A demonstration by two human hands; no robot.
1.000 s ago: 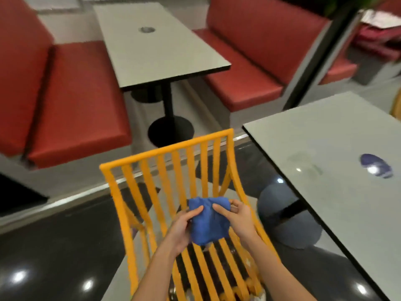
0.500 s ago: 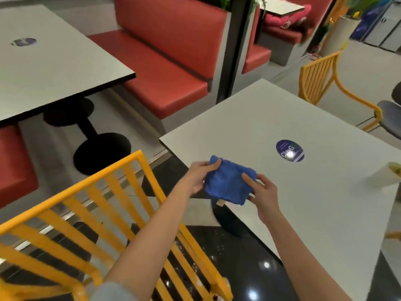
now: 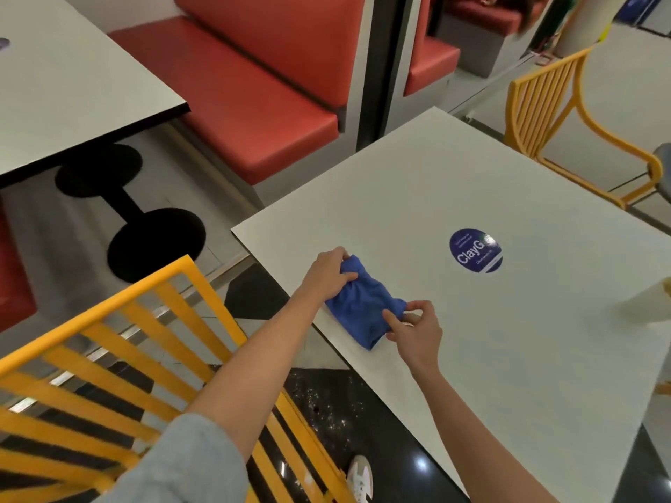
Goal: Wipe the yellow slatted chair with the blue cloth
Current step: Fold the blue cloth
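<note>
The blue cloth [image 3: 363, 306] lies bunched near the left edge of the white table [image 3: 508, 339]. My left hand [image 3: 328, 272] grips the cloth's far end with curled fingers. My right hand [image 3: 414, 330] pinches its near right corner between thumb and fingers. The yellow slatted chair [image 3: 120, 357] stands at the lower left beside the table, and my left forearm crosses over its backrest. Neither hand touches the chair.
A round dark blue sticker [image 3: 475, 251] is on the table. A pale cup [image 3: 650, 303] stands at its right edge. A second yellow chair [image 3: 544, 110] stands beyond the far corner. Red benches [image 3: 254, 103] and another table [image 3: 65, 96] fill the upper left.
Both hands carried the cloth from the chair's backrest over to the white table and lowered it onto the tabletop. The view swung right, away from the chair.
</note>
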